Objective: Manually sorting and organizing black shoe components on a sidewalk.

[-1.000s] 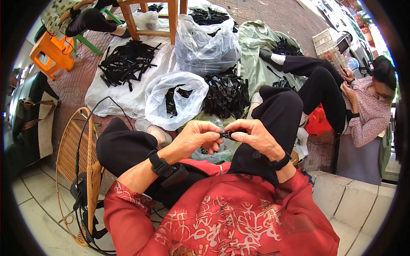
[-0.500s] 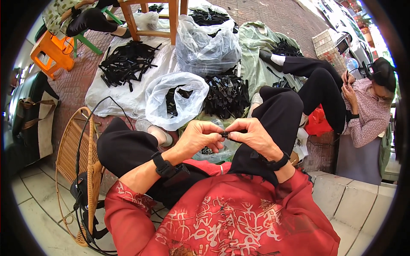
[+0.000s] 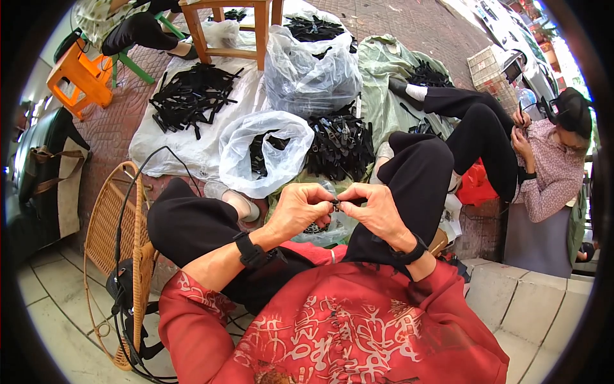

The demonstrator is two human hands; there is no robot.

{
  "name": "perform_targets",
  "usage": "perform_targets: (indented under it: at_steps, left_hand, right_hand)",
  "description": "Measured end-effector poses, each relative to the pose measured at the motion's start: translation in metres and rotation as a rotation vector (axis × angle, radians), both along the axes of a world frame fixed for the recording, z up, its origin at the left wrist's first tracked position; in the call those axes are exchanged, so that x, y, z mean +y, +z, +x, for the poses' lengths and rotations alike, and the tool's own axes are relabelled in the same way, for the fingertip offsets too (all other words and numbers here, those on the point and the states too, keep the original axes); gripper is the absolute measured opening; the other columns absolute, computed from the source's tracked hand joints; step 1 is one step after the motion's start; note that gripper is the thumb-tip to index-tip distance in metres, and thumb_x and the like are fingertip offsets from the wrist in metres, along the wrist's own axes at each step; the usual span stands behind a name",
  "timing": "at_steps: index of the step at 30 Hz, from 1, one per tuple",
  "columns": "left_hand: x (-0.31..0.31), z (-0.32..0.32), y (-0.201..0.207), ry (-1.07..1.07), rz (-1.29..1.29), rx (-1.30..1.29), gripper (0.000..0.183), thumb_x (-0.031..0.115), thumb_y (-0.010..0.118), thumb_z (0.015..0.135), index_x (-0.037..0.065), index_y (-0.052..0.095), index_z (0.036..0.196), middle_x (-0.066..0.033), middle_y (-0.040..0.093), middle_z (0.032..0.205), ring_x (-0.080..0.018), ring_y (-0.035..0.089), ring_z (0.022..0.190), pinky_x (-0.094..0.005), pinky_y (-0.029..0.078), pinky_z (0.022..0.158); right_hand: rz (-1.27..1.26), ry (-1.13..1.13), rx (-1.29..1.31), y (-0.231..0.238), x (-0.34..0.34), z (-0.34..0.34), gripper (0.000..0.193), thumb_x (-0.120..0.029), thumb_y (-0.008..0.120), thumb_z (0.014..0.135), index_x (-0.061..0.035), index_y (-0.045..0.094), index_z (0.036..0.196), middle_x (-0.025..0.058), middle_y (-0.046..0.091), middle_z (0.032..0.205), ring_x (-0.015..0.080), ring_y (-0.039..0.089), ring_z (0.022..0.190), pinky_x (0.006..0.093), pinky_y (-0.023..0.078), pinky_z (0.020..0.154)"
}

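Observation:
My left hand [image 3: 299, 210] and my right hand [image 3: 378, 211] meet above my lap, their thumbs and fingers pinched on a small black piece [image 3: 335, 203], perhaps a strap end with a buckle. Most of it is hidden by my fingertips. Just below, between my knees, is a clear plastic bag [image 3: 336, 232] with small dark and shiny parts in it, partly covered by my hands. Beyond my hands lies a heap of black straps with metal buckles [image 3: 339, 148]. To its left, an opened translucent bag [image 3: 235, 163] holds more black pieces.
Black strips [image 3: 192, 96] lie piled on a white sheet [image 3: 148, 150]. A big filled plastic bag [image 3: 310, 73] stands by a wooden stool [image 3: 261, 38]. A wicker chair [image 3: 109, 230] is at left, an orange stool [image 3: 80, 77] farther off. A co-worker [image 3: 550, 160] sits at right.
My fingertips have shifted slightly on the small black piece, and my right fingers have curled in closer. The co-worker's raised hand now holds a thin dark tool or piece upright.

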State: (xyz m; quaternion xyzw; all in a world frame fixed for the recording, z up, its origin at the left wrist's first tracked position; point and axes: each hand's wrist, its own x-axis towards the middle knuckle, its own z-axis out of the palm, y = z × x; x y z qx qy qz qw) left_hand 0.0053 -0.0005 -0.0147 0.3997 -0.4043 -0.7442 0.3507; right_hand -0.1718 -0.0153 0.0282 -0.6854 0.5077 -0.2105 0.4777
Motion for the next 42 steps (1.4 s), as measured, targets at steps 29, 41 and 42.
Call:
perform_targets:
  at_steps: [29, 41, 42]
  left_hand:
    - [-0.011, 0.001, 0.005, -0.002, -0.077, 0.22, 0.023, 0.006, 0.056, 0.079, -0.002, 0.054, 0.1, -0.0113, 0.059, 0.084, -0.0169, 0.059, 0.073, -0.0268, 0.05, 0.065]
    - [-0.01, 0.001, 0.008, 0.152, -0.673, -0.277, 0.022, 0.005, 0.067, 0.066, 0.0, 0.058, 0.086, -0.0088, 0.06, 0.088, -0.0159, 0.057, 0.078, -0.0269, 0.044, 0.07]
    - [-0.01, 0.0, 0.01, 0.102, -0.63, -0.302, 0.021, 0.005, 0.066, 0.067, 0.0, 0.058, 0.086, -0.0088, 0.06, 0.087, -0.0156, 0.058, 0.077, -0.0268, 0.044, 0.069]
  right_hand:
    - [0.453, -0.117, -0.691, -0.026, -0.015, -0.008, 0.015, -0.007, 0.061, 0.076, -0.0019, 0.055, 0.089, 0.0006, 0.058, 0.081, 0.0064, 0.053, 0.07, 0.0184, 0.042, 0.066]
    - [0.349, -0.081, -0.371, -0.021, -0.003, -0.018, 0.021, -0.025, 0.057, 0.082, -0.0039, 0.052, 0.081, 0.0007, 0.054, 0.075, 0.0068, 0.05, 0.06, 0.0193, 0.041, 0.056]
    - [0.596, -0.021, -0.461, -0.021, -0.003, -0.019, 0.024, -0.028, 0.056, 0.082, -0.004, 0.053, 0.081, 0.0017, 0.054, 0.075, 0.0075, 0.049, 0.058, 0.0203, 0.041, 0.055]
